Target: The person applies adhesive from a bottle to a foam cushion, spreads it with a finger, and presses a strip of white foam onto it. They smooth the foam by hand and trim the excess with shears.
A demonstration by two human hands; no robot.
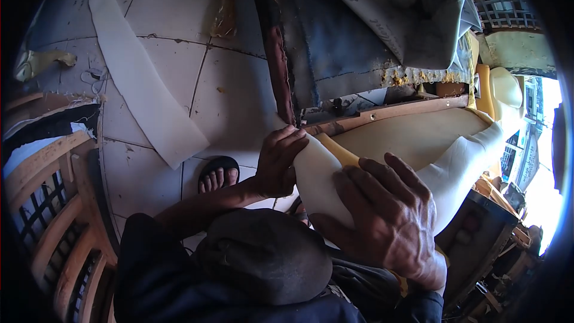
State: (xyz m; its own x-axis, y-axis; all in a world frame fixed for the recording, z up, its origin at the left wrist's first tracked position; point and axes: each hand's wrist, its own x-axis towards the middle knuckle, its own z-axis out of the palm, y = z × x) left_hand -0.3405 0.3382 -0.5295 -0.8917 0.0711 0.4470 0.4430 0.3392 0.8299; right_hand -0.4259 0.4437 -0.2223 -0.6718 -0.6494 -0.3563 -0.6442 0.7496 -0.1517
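Observation:
A white foam sheet wraps over the end of a padded furniture frame, with yellow foam showing beneath its edge. My left hand has its fingers closed on the sheet's left edge, beside the wooden rail. Across the top of the foam lies my right hand, its fingers stretched out and pressing on the surface. The padding continues right as a long white foam roll around a cream foam panel. My right palm hides part of the foam.
A cut foam strip lies on the tiled floor. Slatted wooden furniture stands at left. Dark upholstery with grey printed fabric is at the top. A plastic bottle and a sandaled foot are also visible.

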